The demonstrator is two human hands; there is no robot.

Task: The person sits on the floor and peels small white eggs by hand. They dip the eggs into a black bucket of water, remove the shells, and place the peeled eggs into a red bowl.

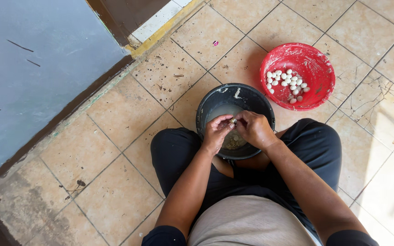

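Both hands met over the black bucket (251,93), pinching one small egg (234,121) between them: the left hand (216,132) closed on it from nine o'clock, the right hand (255,129) from three, about equally near. The egg's long axis was too small to tell. At one o'clock a red basin (318,61) held white peeled eggs (286,83) on the tiled floor (115,136), beside a grey wall (37,59).
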